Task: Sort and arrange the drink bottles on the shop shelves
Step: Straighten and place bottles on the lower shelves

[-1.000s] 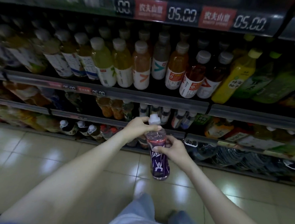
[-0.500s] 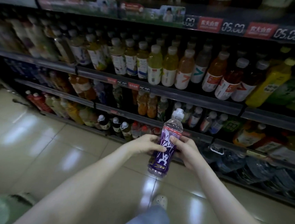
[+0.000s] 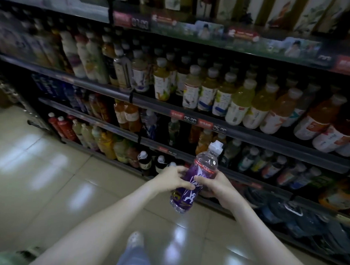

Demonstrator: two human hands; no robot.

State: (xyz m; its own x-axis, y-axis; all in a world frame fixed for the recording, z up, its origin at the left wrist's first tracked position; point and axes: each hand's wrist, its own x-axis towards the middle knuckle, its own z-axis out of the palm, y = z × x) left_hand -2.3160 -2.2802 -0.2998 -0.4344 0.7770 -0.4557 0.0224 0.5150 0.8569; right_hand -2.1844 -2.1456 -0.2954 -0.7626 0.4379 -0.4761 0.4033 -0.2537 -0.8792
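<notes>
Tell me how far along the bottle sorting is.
Done: the juice rows stand upright, facing out. In hand: the left hand and right hand grip a purple bottle, tilted, off the shelves. Left: shelving it; its slot is not clear from here.

Dim, underexposed aisle, ceiling-light glare on glossy floor, motion-blurred upper-left shelves, wide-angle edge bending

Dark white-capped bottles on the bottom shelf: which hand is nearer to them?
Left. The left hand grips the purple bottle just right of the dark bottles; the right hand holds the purple bottle's far side, farther off.
</notes>
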